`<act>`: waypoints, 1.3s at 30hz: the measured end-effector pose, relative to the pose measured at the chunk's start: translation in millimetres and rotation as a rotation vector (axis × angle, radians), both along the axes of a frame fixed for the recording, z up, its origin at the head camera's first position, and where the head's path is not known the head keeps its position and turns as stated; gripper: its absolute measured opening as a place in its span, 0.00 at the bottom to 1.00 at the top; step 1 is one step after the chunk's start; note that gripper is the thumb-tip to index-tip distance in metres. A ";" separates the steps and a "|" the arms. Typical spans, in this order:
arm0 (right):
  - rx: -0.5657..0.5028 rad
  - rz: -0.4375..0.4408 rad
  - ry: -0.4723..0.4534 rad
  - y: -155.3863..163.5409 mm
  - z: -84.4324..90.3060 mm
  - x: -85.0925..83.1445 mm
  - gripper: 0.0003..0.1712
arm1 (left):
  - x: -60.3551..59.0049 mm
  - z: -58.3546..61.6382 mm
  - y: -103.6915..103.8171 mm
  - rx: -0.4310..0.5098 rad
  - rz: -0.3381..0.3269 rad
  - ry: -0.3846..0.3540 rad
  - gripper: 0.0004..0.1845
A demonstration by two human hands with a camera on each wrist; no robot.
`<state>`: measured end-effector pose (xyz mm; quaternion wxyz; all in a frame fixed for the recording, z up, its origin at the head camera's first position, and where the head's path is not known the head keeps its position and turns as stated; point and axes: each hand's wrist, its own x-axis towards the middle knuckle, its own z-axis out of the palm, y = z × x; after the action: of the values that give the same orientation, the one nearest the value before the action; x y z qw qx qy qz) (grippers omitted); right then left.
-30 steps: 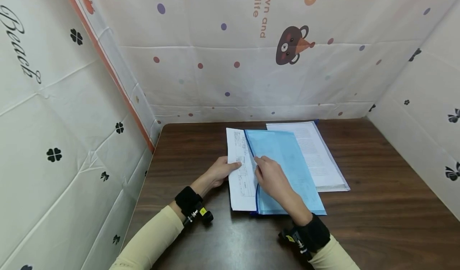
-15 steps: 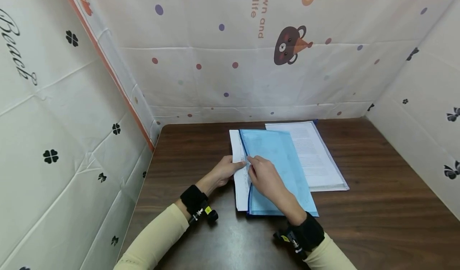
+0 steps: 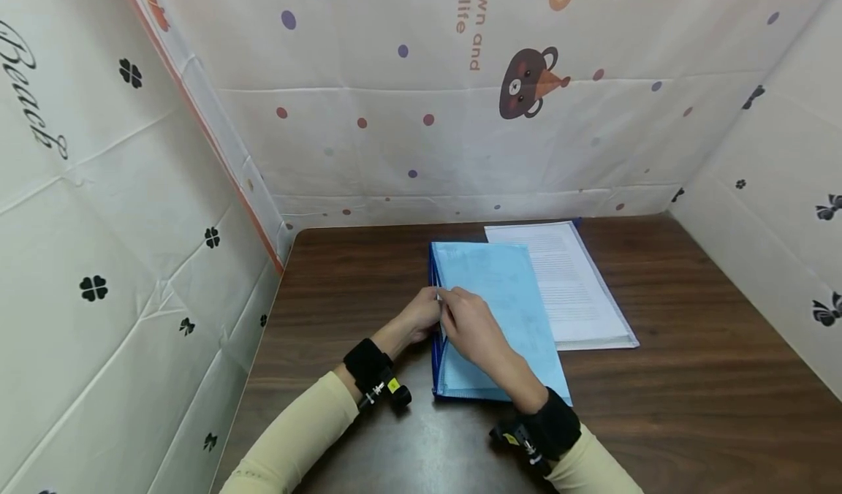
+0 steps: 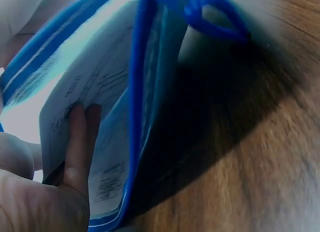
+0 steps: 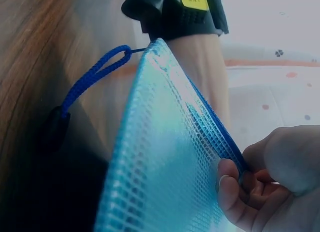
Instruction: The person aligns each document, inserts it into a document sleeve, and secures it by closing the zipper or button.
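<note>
A blue mesh zip pouch [image 3: 500, 333] lies on the brown table, its zip edge parted along the left side. My left hand [image 3: 419, 316] reaches in at that opening and grips printed papers [image 4: 95, 84] between thumb and fingers. In the left wrist view, the sheets stand between the pouch's two dark-blue zip edges. My right hand [image 3: 475, 327] pinches the upper zip edge, holding it raised; the right wrist view shows its curled fingers on the rim. A blue cord loop [image 5: 97, 74] hangs from the pouch's corner.
Behind the pouch, to the right, lies another printed document stack [image 3: 569, 282] with a bluish edge, partly covered by the pouch. White patterned sheets [image 3: 368, 150] enclose the table [image 3: 697, 362] at the back and both sides.
The papers have slid rightward into the pouch, and their white strip no longer shows in the head view. My left hand has followed rightward; my right hand and the pouch have shifted slightly left.
</note>
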<state>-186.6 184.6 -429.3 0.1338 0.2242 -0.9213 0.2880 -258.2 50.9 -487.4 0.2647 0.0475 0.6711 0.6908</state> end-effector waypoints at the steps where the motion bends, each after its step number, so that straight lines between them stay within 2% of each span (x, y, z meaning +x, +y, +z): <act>1: -0.007 0.005 0.003 -0.6 -0.2 0.3 0.17 | 0.7 -0.1 1.1 0.004 0.002 -0.007 0.05; 5: -0.025 0.009 0.017 -2.4 -0.9 1.5 0.18 | 2.9 -1.4 4.0 -0.002 0.001 -0.017 0.03; 11: -0.057 0.010 0.036 0.0 -1.9 2.2 0.17 | 2.6 -6.4 5.5 -0.057 -0.010 -0.008 0.09; 14: -0.115 0.021 0.034 3.9 -0.3 2.1 0.17 | 2.4 -9.2 6.1 -0.100 -0.010 0.009 0.12; 17: -0.225 0.032 0.028 9.6 2.7 0.8 0.17 | 3.4 -8.7 6.3 -0.157 -0.007 0.057 0.15; 20: -0.363 0.032 0.013 15.7 5.0 -1.6 0.16 | 2.7 -5.2 7.6 -0.184 0.000 0.144 0.18; 24: -0.518 0.023 -0.018 22.9 8.9 -3.7 0.16 | 2.4 5.7 5.6 -0.305 0.040 0.290 0.29; 27: -0.597 0.008 -0.028 26.9 15.3 -2.6 0.15 | 4.7 21.9 -2.5 -0.441 0.034 0.396 0.34; 30: -0.666 -0.028 -0.032 31.9 21.2 -1.3 0.16 | 11.0 42.3 -13.2 -0.503 0.016 0.519 0.32; 32: -0.719 -0.052 -0.030 35.7 24.3 -0.6 0.16 | 19.3 53.9 -20.5 -0.494 0.066 0.607 0.27; 34: -0.775 -0.074 -0.024 38.2 28.8 0.0 0.16 | 27.3 60.9 -27.2 -0.437 0.166 0.691 0.21; 39: -0.939 -0.089 0.042 43.1 32.9 -4.5 0.16 | 40.2 59.4 -41.8 -0.255 0.436 0.883 0.13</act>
<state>-191.0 227.6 -396.4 0.2517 0.1054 -0.6974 0.6627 -217.9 9.2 -428.0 -0.1907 0.1612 0.7922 0.5568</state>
